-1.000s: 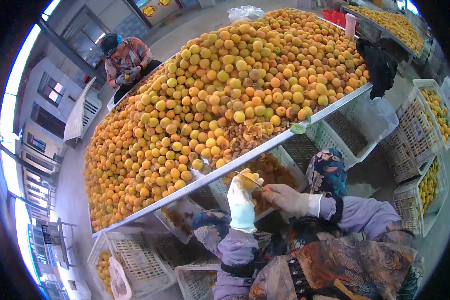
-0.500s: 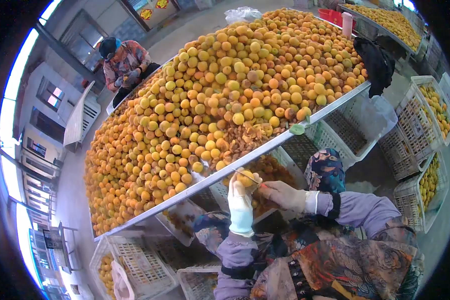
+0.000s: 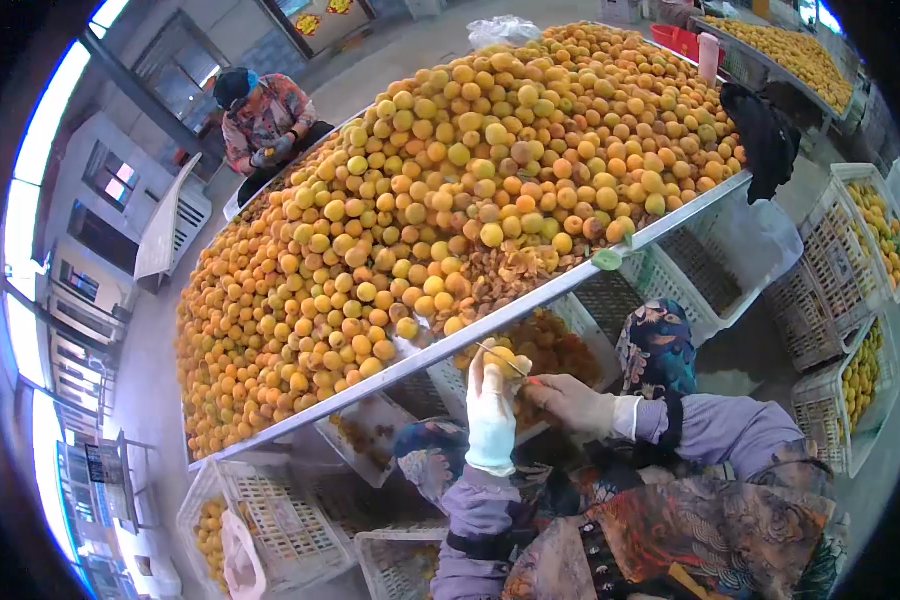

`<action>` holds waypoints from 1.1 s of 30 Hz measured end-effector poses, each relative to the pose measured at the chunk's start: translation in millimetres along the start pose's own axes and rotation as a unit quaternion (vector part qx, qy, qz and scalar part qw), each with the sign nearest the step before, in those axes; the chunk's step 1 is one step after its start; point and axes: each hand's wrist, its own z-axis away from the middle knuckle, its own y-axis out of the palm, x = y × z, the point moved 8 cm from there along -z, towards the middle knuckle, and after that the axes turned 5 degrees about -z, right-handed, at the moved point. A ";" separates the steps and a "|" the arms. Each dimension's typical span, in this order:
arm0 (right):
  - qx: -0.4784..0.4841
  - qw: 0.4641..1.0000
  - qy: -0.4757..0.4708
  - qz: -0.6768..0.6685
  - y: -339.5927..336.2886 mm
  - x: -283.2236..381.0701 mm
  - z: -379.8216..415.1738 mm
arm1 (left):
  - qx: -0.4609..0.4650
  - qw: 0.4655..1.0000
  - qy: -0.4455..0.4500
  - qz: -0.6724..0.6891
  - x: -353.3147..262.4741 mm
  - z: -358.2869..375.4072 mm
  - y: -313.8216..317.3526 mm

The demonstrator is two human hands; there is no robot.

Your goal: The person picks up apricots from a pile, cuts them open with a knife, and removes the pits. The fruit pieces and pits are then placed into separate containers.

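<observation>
Just off the metal edge of a large table [image 3: 300, 432] heaped with orange-yellow fruit [image 3: 420, 210], my gloved left hand [image 3: 492, 400] holds up one yellow fruit [image 3: 503, 360]. My gloved right hand [image 3: 573, 402] grips a small knife [image 3: 500, 356] by its reddish handle, the thin blade lying against the fruit. Below the hands, a crate [image 3: 582, 330] holds darker orange fruit pieces [image 3: 545, 345]. Torn fruit pieces [image 3: 510, 270] lie on the table near its edge.
A person [image 3: 260, 125] sits across the heap at the upper left. White crates [image 3: 280, 520] stand at lower left, others [image 3: 840, 250] with fruit are stacked at right. A black cloth [image 3: 760, 140] hangs over the table's right corner.
The view has shifted slightly, so the scene sits a little further right. Both hands remain together at the fruit, with the knife still against it.
</observation>
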 end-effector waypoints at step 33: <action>0.026 0.994 0.106 0.011 -2.9 19.7 6.9 | 0.021 1.000 -0.012 -0.009 10.3 -5.8 1.6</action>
